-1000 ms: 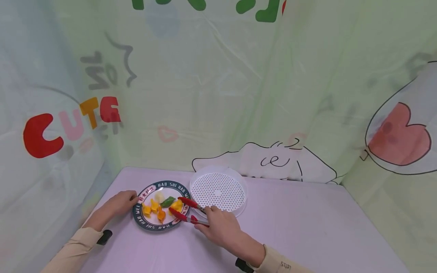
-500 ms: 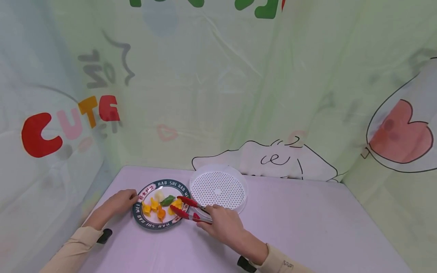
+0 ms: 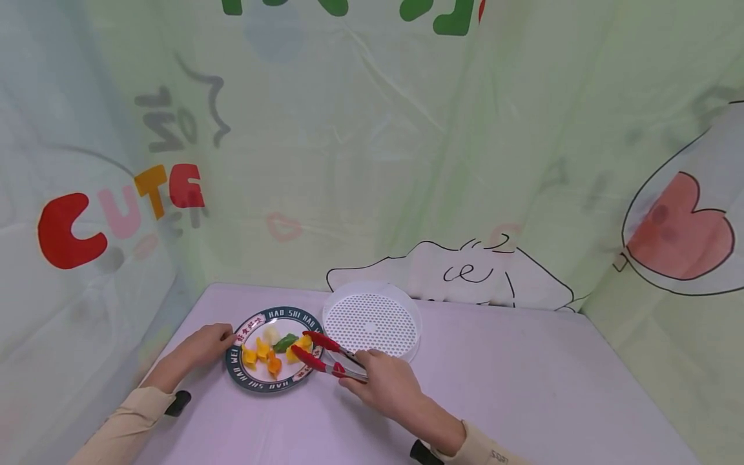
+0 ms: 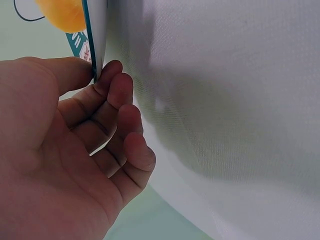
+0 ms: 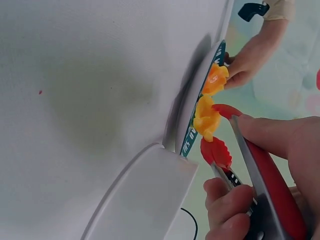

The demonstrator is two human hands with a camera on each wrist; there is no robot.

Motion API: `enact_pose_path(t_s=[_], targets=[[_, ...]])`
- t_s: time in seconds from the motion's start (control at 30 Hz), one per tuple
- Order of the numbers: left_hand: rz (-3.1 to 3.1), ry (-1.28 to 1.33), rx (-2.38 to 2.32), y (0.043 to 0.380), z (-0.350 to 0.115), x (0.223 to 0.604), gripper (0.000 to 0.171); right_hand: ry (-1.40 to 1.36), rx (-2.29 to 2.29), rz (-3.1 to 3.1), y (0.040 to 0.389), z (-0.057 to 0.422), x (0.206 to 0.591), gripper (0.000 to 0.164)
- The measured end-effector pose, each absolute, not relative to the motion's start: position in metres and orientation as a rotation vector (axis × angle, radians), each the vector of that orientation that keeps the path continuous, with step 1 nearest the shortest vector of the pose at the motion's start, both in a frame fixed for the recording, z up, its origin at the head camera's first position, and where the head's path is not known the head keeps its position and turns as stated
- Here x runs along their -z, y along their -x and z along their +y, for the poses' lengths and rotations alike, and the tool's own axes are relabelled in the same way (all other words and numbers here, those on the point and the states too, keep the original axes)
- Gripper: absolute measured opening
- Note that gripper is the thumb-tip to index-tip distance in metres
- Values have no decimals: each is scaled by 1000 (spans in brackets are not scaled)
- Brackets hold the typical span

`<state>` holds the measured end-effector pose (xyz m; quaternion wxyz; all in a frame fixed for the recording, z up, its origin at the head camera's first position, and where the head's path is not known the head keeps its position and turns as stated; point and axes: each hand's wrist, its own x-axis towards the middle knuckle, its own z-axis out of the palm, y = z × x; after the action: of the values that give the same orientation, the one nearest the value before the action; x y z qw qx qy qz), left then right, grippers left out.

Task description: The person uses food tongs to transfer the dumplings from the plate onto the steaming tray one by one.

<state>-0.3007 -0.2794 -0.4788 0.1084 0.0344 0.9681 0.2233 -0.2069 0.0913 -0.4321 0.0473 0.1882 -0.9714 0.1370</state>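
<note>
My left hand (image 3: 206, 345) pinches the left rim of a round plate (image 3: 235, 372), dark green at the edge; the left wrist view shows thumb and forefinger on that rim. Dumpling-shaped pieces lie on the plate: a white one (image 3: 270, 334), a green one (image 3: 285, 343), an orange one (image 3: 274, 364) and several yellow ones. My right hand (image 3: 386, 385) grips metal tongs with red tips (image 3: 321, 341). The tips stand on either side of the rightmost yellow dumpling (image 5: 205, 120). Whether both tips press on it I cannot tell.
A white round tray (image 3: 372, 323) with a perforated base stands close to the plate's right, partly behind the tongs. Both rest on a pale lilac tabletop (image 3: 523, 387). Printed curtains (image 3: 349, 142) hang behind and beside the table.
My right hand has shifted slightly to the right, and the lower tong tip has moved a little up and right. The left hand and plate hold their place.
</note>
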Motion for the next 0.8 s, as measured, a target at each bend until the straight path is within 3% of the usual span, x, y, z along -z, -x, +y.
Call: enact_pose_path(t_s=[0.47,0.8], targets=[[2851,-95,-663,302,-280,481,21,-439,-564,-2877,213,118,417,43],[2851,-100,-662,303,-281,482,22,-211,-635,-2932,233,151,428,45]])
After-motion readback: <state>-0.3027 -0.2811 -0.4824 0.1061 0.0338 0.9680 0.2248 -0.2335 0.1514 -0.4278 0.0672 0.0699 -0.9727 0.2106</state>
